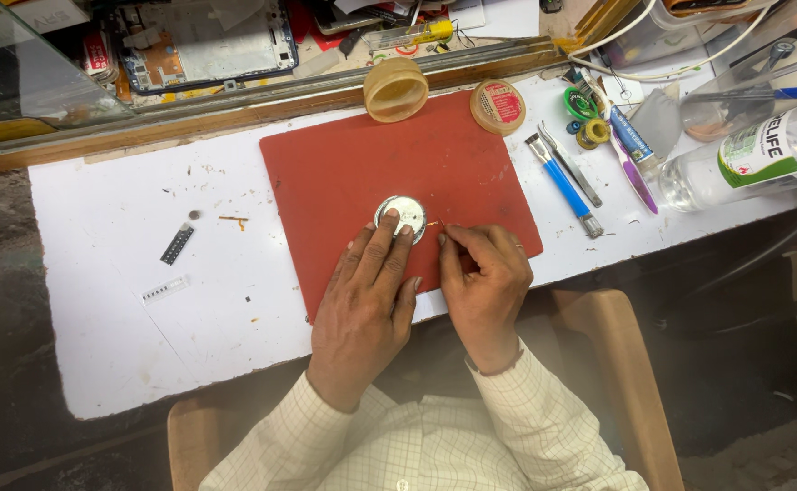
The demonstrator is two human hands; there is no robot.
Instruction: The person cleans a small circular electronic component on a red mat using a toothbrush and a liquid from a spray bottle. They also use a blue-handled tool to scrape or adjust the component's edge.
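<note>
So from where I'm watching, the left hand [367, 295] lies flat with its fingers stretched out, the fingertips pressing on a small round silvery disc [402, 216] (looks like a watch-type case, can't make out detail) that sits near the middle of the red mat [344, 173]. The right hand [485, 273] is just beside it, fingers curled in tight and pinching a thin little pin-like tool [434, 225] whose tip points at the disc's right edge; I can't tell if it actually touches. The mat lies on a white table [117, 291]. At the mat's far edge are a round tan lid [396, 89] and a small round tin with a red label [498, 106]. Off to the right: a blue-handled brush [564, 185], tweezers [569, 165] and a clear plastic bottle [748, 156]. Left of the mat lies a small black strip [177, 245].
</note>
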